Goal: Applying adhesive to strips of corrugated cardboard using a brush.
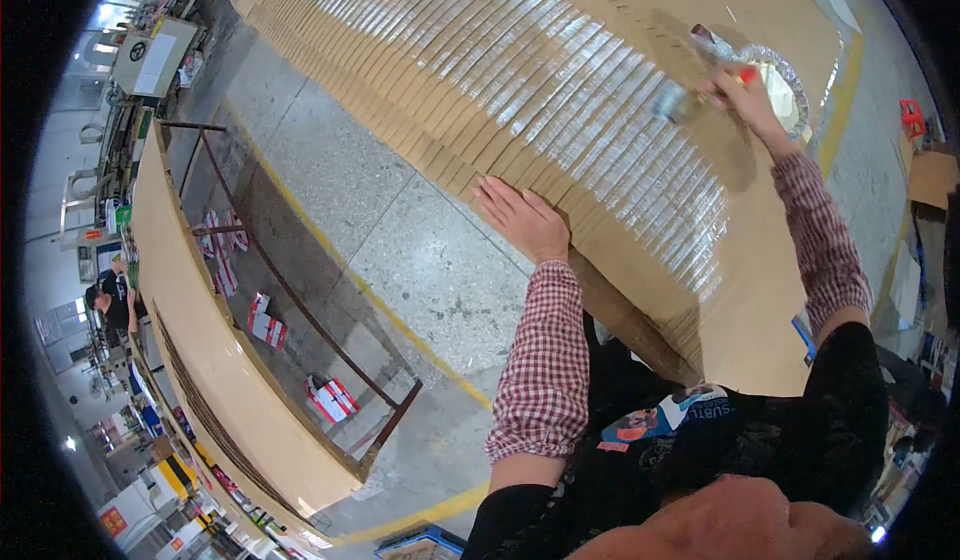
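Head view, looking down through a fisheye lens that bends straight edges and blacks out the corners. A person's 2 arms, in red-and-white checked sleeves, reach over a brown worktop [765, 305]. Across it spreads a long, overlapping row of brown strips [570, 90], apparently cardboard, their middle band glossy and wet-looking; the far end is cut off by the top edge.

The left hand [522, 222] lies palm down on the row's near edge, its fingers straight and unclenched; its underside is hidden. The right hand [742, 100] grasps a brush [670, 103] in its fingers, the bristles over or on the strips' right side. Motion blurs the brush, so I cannot tell whether it touches. Just beyond that hand, partly covered by it, sits a round silvery dish [799, 85] with something pale inside; a small item beside it is too unclear to name.

At left, a long tan panel [225, 360] stands near a dark metal frame [285, 270], red-and-white pieces [332, 398] on the floor beneath. Beyond, a co-worker [118, 300] in black appears small, hands hard to make out.
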Available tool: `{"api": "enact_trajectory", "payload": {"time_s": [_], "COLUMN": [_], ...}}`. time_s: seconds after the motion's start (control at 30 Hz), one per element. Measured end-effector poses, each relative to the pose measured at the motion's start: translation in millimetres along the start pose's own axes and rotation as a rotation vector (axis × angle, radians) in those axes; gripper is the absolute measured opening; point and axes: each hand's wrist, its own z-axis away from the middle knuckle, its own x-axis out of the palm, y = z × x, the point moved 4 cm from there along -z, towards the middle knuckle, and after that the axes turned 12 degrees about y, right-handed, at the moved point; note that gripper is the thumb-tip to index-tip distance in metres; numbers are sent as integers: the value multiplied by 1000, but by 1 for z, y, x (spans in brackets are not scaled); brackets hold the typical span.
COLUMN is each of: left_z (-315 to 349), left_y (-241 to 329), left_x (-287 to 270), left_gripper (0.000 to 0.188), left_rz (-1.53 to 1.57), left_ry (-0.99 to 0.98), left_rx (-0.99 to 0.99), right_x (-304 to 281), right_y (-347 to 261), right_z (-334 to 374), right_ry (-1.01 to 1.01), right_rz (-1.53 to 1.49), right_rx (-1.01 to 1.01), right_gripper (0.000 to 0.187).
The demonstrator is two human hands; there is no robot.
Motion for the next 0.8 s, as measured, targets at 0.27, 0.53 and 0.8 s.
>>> {"api": "enact_trajectory", "payload": {"time_s": [0.27,0.53,0.8], "left_z": [3,2,5], "left_y": [9,3,-1], "left_x": [7,5,14], "left_gripper": [53,53,53], "left_rz": [43,22,33], "left_ry": [-9,12,22], "left_rx": [-15,-24,4], "right_x": [13,-43,-19], "right_y": [-47,18,3], "right_z": [-13,57,30], "right_ry": [148,85,179], "right_rz": [-158,-40,-235], "right_rx": [-79,46,-34], "right_gripper": [23,24,21]}}
